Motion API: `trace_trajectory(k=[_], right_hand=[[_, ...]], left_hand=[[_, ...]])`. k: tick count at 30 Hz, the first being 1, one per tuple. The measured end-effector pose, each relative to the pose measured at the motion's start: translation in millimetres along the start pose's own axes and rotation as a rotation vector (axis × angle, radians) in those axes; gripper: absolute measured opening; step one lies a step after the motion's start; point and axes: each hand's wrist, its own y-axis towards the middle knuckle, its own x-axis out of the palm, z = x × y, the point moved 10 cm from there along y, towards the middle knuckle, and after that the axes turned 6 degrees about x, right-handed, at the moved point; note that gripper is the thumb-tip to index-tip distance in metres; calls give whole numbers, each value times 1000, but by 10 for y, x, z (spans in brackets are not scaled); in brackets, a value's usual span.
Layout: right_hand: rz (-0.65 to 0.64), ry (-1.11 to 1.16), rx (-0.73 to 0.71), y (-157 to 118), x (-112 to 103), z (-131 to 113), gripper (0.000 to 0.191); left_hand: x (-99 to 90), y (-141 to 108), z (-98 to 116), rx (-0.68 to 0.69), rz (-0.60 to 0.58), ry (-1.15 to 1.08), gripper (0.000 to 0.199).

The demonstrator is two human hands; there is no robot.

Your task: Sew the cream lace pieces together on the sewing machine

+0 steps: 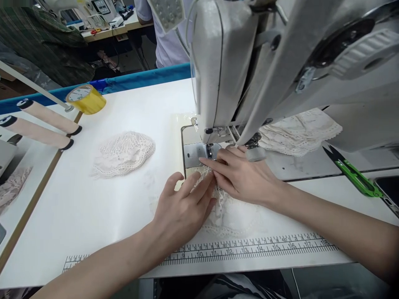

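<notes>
A white lace piece (222, 211) lies at the needle area of a sewing machine (218, 66), partly under both hands. My left hand (187, 203) pinches the lace between thumb and fingers, just in front of the metal needle plate (193, 154). Close against it, my right hand (243, 174) presses fingers together on the same lace beside the presser foot (210, 151). The fingertips of the two hands nearly meet, and they hide part of the lace edge.
Lace pieces (124, 153) lie at left, and a lace stack (299, 131) sits behind the right hand. Green snips (358, 176) and a phone (388, 189) are at right. Yellow tape (86, 99) and thread cones (37, 132) stand at left. Two people are beyond the table.
</notes>
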Motion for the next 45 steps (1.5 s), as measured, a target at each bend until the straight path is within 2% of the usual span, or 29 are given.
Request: trace_trajectory(k=[3,6,8,13,22,45], right_hand=[[45,-80,-28,-20,-71,-50,46],[228,-116,-121,-118,-303,-146,38],[299,-145,-160,-187,-388,-179,32],[171,-206,-70,-187,-237,-64,31],[101,-239,-33,-124,-159,15,34],[94,-300,2,-94,-149,81,32]], left_hand=[[44,7,-59,-29,-24,-49,24],[89,27,-134,-53,-27,-90,24],[116,45,-171,-56,-26,-111,23],[168,46,-182,-63,-64,-93,30],[209,12,-169,-105,-111,-28,37],[248,62,-237,-139,-101,-41,38]])
